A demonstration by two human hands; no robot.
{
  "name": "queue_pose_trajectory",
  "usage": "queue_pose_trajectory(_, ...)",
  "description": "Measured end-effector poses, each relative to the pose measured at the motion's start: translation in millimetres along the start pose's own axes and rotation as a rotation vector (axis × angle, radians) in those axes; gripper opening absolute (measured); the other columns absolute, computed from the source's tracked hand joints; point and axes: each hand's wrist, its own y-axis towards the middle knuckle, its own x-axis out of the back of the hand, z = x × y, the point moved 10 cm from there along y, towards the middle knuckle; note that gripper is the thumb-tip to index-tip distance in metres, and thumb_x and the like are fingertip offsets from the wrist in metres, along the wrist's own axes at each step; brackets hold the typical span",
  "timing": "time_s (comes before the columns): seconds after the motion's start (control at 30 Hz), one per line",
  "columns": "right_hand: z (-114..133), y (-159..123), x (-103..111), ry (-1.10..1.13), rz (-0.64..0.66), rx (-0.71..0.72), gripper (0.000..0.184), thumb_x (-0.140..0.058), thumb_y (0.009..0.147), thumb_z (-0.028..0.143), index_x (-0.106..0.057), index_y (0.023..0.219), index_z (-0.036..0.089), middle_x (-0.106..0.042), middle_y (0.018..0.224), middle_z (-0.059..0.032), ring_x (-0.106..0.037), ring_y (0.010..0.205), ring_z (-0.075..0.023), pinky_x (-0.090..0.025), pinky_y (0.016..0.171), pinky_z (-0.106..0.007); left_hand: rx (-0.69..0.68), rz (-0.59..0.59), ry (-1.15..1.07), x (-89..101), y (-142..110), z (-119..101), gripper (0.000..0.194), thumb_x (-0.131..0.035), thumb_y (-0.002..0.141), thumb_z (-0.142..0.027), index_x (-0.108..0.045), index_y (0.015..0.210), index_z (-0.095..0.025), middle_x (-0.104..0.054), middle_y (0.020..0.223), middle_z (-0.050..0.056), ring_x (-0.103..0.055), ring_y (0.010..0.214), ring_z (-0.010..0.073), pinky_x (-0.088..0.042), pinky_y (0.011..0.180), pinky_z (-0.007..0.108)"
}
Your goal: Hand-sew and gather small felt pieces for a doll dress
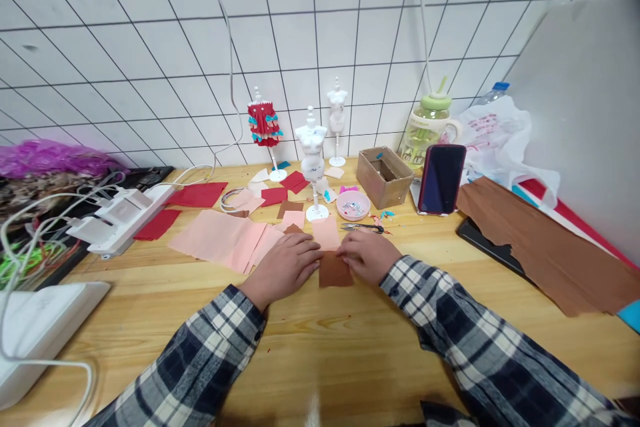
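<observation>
The small brown piece (336, 273) lies flat on the wooden counter (310, 360), just in front of the person and between the two hands; a pale pink piece (326, 233) adjoins its far edge, though whether they overlap there is hard to tell. The left hand (286, 263) lies low, its grip at the brown piece's far left corner; whether it pinches or only presses, I cannot tell. The right hand (369, 255) has its grip drawn together at the far right corner, apparently pinching the brown piece.

The brown piece looks like thin cloth, so it should be very light and limp, apt to crease or skew rather than break; it is best taken by two corners or along an edge, with fingertips laid flat to stop it sliding. It is nearly square, with no marked long axis; its near edge runs roughly across the person's view, its sides pointing away toward the white dress form (313, 147); the pink piece extends that same line. Small dark scissors (365, 227) lie just beyond the right hand, beside the pink dish (353, 217).
</observation>
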Motion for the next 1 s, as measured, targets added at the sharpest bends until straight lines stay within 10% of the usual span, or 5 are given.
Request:
queue_pose_trajectory(0.23, 21, -11, -7, 0.009, 0.059, 0.075, 0.012, -0.064, 0.081, 0.021, -0.074, 0.086, 0.024, -0.067, 0.098, -0.0041, -0.056, 0.089, -0.0192, -0.045, 0.081, -0.033, 0.483, -0.302, 0.226, 61.2, -37, 106, 0.032, -0.043, 0.092, -0.028, -0.067, 0.110, -0.017, -0.070, 0.107, 0.011, -0.060, 0.104, 0.0268, -0.044, 0.096, 0.044)
queue_pose_trajectory(0.4, 18, -11, 3, -0.009, -0.022, 0.030, 0.029, -0.059, 0.086, 0.027, -0.067, 0.114, 0.022, -0.067, 0.112, -0.0063, -0.054, 0.103, -0.0229, -0.043, 0.092, -0.038, 0.783, -0.218, 0.341, 62.1, -85, 195, 0.042, -0.041, 0.090, -0.029, -0.062, 0.124, -0.013, -0.066, 0.121, 0.016, -0.057, 0.113, 0.0316, -0.041, 0.098, 0.045)
queue_pose_trajectory(0.57, 3, -8, -4, -0.096, 0.037, -0.063, 0.030, -0.051, 0.093, 0.034, -0.067, 0.115, 0.022, -0.066, 0.115, -0.0077, -0.053, 0.107, -0.0250, -0.042, 0.094, -0.042, 0.829, -0.075, 0.263, 40.0, -90, 208, 0.039, -0.044, 0.089, -0.033, -0.066, 0.119, -0.020, -0.069, 0.117, 0.011, -0.060, 0.108, 0.0321, -0.047, 0.087, 0.041)
queue_pose_trajectory(0.77, -1, -6, -1, -0.098, -0.032, -0.083, 0.027, -0.055, 0.092, 0.033, -0.067, 0.112, 0.020, -0.064, 0.113, -0.0083, -0.053, 0.104, -0.0237, -0.043, 0.091, -0.038, 0.883, -0.275, 0.287, 73.9, -92, 213, 0.044, -0.035, 0.094, -0.030, -0.059, 0.128, -0.012, -0.066, 0.119, 0.016, -0.060, 0.107, 0.0318, -0.045, 0.086, 0.040)
queue_pose_trajectory(1.0, 6, -2, 19, -0.078, -0.247, -0.013, 0.023, -0.048, 0.095, 0.025, -0.069, 0.100, 0.020, -0.067, 0.098, -0.0072, -0.055, 0.093, -0.0200, -0.043, 0.085, -0.034, 0.952, 0.001, 0.221, 56.5, -101, 266, 0.038, -0.045, 0.087, -0.028, -0.066, 0.115, -0.013, -0.062, 0.123, 0.018, -0.054, 0.109, 0.0330, -0.039, 0.092, 0.046)
